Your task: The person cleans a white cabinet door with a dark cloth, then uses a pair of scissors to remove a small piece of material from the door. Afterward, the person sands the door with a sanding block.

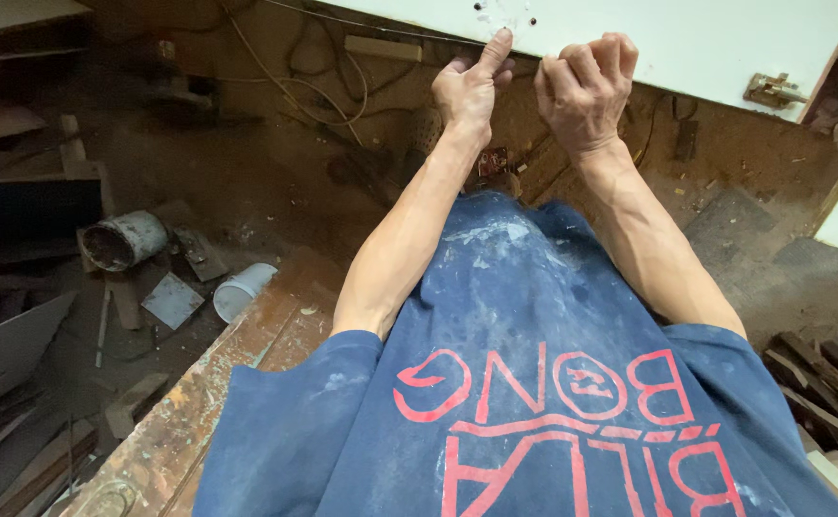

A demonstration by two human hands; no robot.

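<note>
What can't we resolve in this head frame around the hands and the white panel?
- Right hand: curled fist; whether it grips anything is hidden by its own fingers.
- Left hand: forefinger touches the white panel; its palm side faces away.
- Holes in the panel: cut by the top edge, too small to count.
- Metal latch: too small to tell its type.
- Floor beneath the torso: hidden by the blue shirt.

Dirt floor point(275, 182), dim and cluttered: wood scraps point(17, 450), paint can point(122, 239) on its side, white cup point(242, 290), loose cables point(294, 86), paint-stained bench point(218, 393) lower left.
</note>
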